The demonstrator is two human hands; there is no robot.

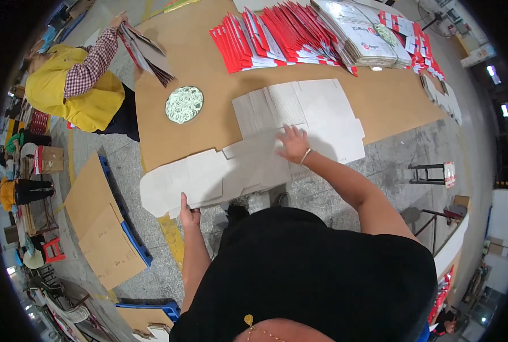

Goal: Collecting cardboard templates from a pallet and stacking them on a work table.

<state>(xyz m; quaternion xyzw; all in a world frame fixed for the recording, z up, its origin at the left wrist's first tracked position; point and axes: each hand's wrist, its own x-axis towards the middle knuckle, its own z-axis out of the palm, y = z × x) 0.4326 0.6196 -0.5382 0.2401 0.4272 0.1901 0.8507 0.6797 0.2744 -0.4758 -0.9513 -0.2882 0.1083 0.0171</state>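
At the far left, a co-worker in a yellow vest (74,85) holds a folded sheaf (146,54) over the counter (208,131); swung lower, it could knock the nearby heap of pale green bands (184,105) and scatter them. Nearer the person, the white card (254,162) lies flat along the counter's near edge, its left end jutting over the floor; that unsupported end could sag or crease. The left hand (189,215) is at the card's near edge, thumb upright against it; its other fingers are mostly hidden, so whether they pinch cannot be told. A loose hold there might let the card slip off. Beyond, red-and-white folded pieces (282,40) lean in a row and could slide if bumped. The right hand (293,145) appears to rest on the card, fingers spread; uneven pressure could push the overlapping panels out of line. Farther right, a nudge to the bundled stack (356,34) could disturb the row beside it.
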